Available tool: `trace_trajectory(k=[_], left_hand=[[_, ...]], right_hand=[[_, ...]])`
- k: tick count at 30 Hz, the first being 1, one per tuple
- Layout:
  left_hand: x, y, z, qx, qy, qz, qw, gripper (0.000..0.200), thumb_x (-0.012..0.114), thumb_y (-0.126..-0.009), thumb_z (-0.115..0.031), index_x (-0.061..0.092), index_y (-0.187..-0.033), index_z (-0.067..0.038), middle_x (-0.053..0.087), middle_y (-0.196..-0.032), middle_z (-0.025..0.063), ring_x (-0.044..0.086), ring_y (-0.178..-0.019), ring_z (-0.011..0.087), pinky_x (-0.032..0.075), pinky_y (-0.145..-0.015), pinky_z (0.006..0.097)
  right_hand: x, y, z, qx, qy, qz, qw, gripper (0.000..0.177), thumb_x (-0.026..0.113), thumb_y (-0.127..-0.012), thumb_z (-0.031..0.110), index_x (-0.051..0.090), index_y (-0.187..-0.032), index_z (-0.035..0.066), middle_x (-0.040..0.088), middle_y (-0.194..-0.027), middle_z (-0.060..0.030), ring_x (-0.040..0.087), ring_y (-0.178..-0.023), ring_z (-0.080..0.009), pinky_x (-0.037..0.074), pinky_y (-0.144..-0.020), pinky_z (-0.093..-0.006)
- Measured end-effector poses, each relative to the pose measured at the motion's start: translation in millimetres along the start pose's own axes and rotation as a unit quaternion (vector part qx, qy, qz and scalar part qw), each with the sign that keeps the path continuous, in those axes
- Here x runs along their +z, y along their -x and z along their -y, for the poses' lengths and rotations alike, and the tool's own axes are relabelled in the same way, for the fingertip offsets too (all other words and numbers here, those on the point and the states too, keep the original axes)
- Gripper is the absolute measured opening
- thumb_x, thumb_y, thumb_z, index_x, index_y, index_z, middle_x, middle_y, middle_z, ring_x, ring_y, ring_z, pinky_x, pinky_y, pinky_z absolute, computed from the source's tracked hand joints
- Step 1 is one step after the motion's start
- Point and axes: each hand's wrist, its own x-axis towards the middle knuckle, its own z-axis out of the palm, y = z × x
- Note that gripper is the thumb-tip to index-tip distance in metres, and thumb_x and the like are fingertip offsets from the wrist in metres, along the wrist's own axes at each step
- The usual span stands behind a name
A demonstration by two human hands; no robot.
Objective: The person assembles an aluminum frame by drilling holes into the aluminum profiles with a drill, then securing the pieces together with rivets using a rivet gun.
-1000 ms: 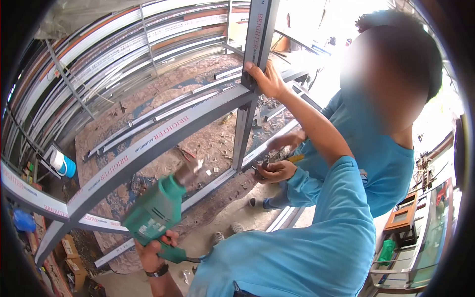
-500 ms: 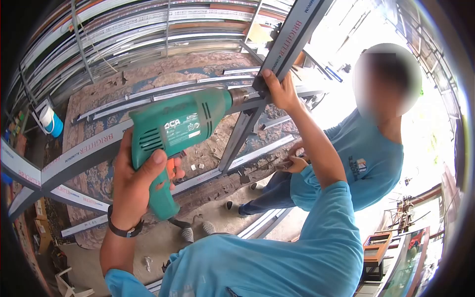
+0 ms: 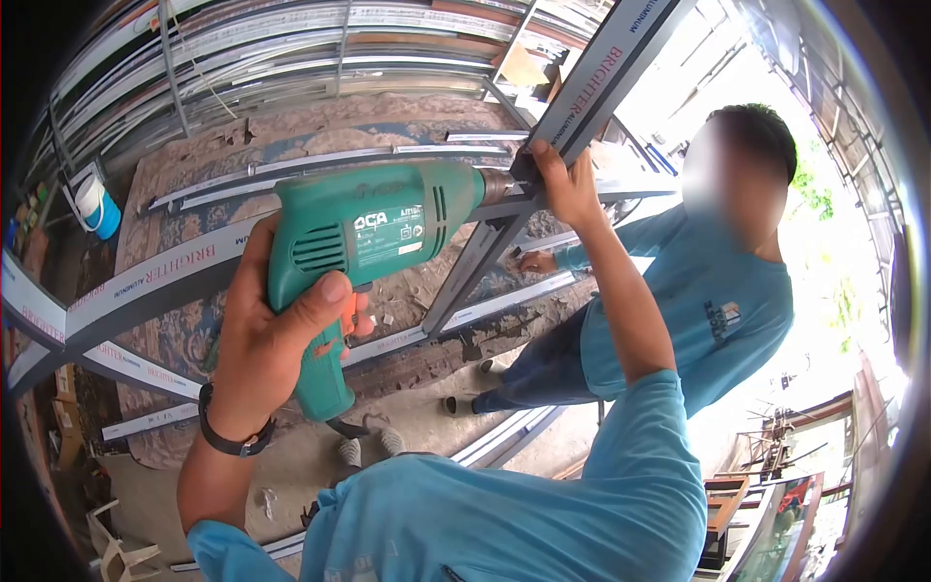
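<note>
My left hand is wrapped round the handle of a green power drill, its thumb on the near side and fingers round the orange trigger area. The drill points right, its chuck close against the joint where bars of the aluminum frame meet. Any bit is hidden at that joint. My right hand grips the upright aluminum bar just above the joint, with its thumb on the near face. White labels printed in red run along the bars.
A co-worker in a blue shirt stands at the right, one hand reaching to the carpet-covered table. Metal strips lie on that table. Racks of long profiles stand behind, and a white-and-blue bucket is at left.
The drill and my left hand have shifted slightly right and up in view, along with the frame joint. The co-worker's hands have parted, one now reaching toward the table.
</note>
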Motion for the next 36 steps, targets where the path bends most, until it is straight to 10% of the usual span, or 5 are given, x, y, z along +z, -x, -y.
trace_trajectory(k=[36], left_hand=[[0.5, -16.8, -7.2, -0.029, -0.012, 0.010, 0.999, 0.060, 0.072, -0.095, -0.039, 0.045, -0.139, -0.008, 0.066, -0.087, 0.0096, 0.067, -0.065, 0.0157, 0.055, -0.052, 0.0281]], right_hand=[[3.0, -5.4, -24.3, -0.009, -0.049, -0.004, 0.999, 0.025, 0.062, -0.096, 0.026, 0.063, -0.091, 0.001, 0.059, -0.077, -0.0052, 0.054, -0.075, -0.0153, 0.046, -0.070, -0.0340]])
